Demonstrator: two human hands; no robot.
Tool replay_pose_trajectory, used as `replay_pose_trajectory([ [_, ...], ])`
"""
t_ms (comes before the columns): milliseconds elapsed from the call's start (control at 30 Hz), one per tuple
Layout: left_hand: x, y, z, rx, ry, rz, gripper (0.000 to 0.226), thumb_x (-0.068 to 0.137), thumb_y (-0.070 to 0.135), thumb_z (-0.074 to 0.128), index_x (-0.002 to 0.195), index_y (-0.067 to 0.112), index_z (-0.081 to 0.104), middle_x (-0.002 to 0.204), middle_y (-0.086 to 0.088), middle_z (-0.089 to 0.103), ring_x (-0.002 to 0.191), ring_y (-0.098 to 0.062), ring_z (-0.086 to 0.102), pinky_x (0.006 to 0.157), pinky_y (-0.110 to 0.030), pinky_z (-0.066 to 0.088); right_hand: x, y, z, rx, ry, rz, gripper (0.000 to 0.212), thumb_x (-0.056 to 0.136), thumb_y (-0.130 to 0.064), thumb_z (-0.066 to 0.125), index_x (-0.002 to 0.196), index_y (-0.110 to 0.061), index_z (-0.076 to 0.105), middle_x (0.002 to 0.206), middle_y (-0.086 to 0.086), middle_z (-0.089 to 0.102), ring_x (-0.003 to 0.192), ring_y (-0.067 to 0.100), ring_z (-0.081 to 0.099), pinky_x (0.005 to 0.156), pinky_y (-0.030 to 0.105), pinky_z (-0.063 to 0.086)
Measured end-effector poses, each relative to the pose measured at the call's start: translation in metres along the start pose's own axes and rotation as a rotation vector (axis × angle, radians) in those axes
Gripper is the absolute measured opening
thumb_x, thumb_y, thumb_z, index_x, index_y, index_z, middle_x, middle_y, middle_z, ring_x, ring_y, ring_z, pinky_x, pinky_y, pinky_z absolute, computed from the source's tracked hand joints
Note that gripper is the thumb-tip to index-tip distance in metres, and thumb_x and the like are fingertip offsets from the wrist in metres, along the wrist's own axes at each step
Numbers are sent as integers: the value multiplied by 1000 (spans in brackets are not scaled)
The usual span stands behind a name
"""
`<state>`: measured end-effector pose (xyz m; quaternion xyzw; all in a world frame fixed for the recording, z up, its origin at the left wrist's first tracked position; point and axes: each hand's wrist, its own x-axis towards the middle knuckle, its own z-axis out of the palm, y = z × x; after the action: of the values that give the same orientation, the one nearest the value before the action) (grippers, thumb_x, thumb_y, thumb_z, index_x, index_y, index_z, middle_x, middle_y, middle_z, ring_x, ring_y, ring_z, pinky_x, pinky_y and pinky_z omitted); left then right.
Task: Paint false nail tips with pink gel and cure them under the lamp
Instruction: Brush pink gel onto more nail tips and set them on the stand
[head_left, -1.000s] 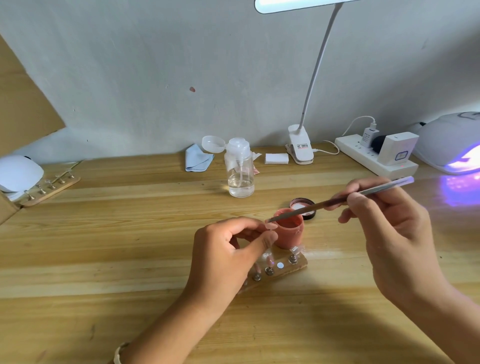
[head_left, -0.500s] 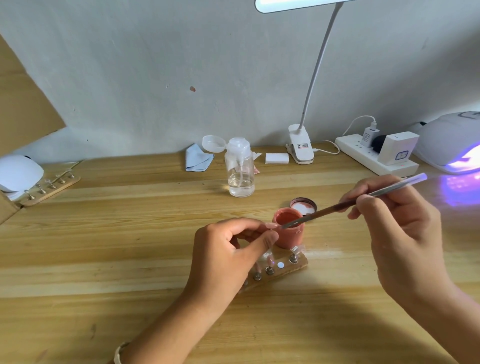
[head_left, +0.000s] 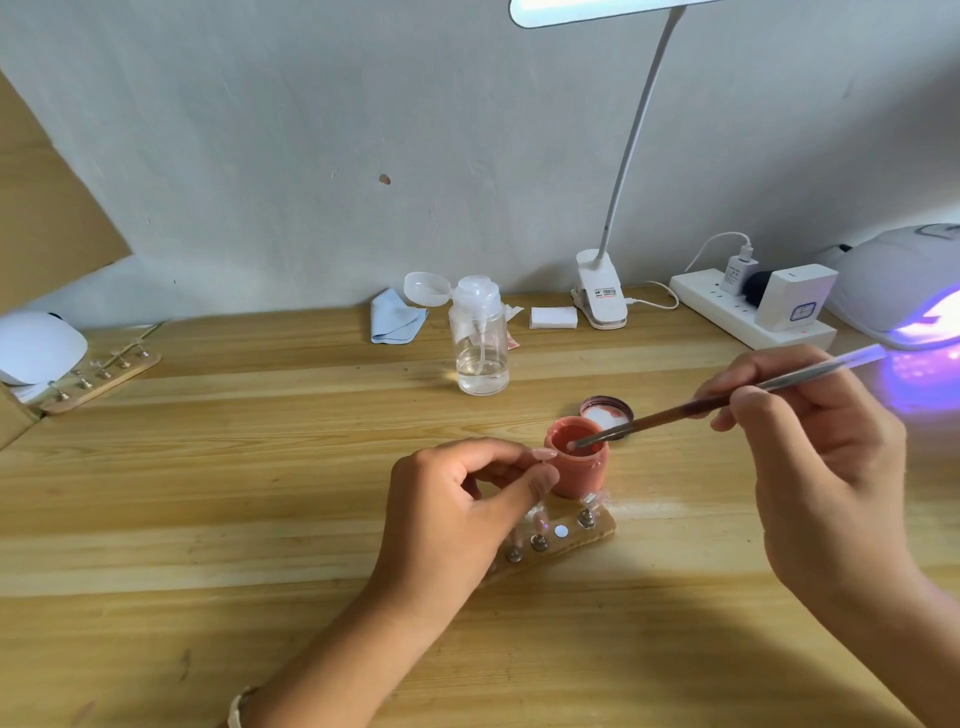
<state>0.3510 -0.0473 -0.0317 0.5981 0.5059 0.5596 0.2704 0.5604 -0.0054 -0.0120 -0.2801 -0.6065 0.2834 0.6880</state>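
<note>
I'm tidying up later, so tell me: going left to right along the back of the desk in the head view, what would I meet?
White domed device → wooden nail stand → blue cloth → clear pump bottle → white pad → clip lamp base → power strip → lit curing lamp.

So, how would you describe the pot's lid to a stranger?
Find the white clip lamp at the back of the desk. In front of it stands an open pink pot; the lid lies behind it, the only dark-rimmed disc, white inside.

Desk lamp (head_left: 587, 11) shining bright from above; curing lamp (head_left: 898, 280) spilling violet glow onto table (head_left: 234, 467) at right; soft shadows lying across near edge; frame edges bowing.
</note>
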Motion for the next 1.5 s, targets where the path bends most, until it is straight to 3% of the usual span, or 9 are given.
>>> replay_pose_trajectory([
  [200,0,1,-1,13,1,0,7,77,22,83,82,23,79,72,6,73,41,-15,60,40,-16,42,-7,-3,5,-21,-140,-50,10,93,-16,54,94,-21,62,89,-9,71,84,7,68,78,16,49],
  [433,-1,1,-1,-2,4,-8,10,76,25,82,85,19,79,72,2,74,42,-21,62,38,-23,44,0,0,2,16,-3,14,9,84,-17,53,84,-19,62,79,-11,68,74,8,61,72,18,47],
  [633,0,2,-1,5,5,-5,8,76,23,83,84,20,79,72,5,73,41,-18,61,39,-19,43,-7,-1,5,11,-148,-26,8,91,-15,54,92,-18,62,87,-12,71,81,2,67,77,14,48],
  [867,-1,2,-1,3,-7,7,9,78,21,82,86,20,79,74,4,74,43,-18,63,39,-19,44,1,0,1,41,8,37,9,84,-21,55,83,-23,63,78,-9,68,70,10,57,67,20,46],
  [1067,-1,1,-1,10,22,20,10,77,19,82,87,21,79,77,5,74,41,-22,62,37,-22,44,-6,-4,7,59,-135,5,7,90,-16,55,92,-15,61,83,-12,70,74,1,65,74,13,49],
  [1267,-2,1,-1,-10,60,69,8,78,23,80,85,26,79,83,8,76,47,-18,65,30,-33,46,2,-4,3,78,31,85,8,82,-27,57,81,-24,65,76,-10,67,74,13,61,67,22,49],
  [1500,-2,-1,-1,18,108,131,10,79,22,81,88,25,79,86,12,76,53,-6,62,26,-39,44,-4,-7,8,72,-82,60,11,89,-30,59,87,-33,69,83,-6,72,74,8,64,70,19,51],
])
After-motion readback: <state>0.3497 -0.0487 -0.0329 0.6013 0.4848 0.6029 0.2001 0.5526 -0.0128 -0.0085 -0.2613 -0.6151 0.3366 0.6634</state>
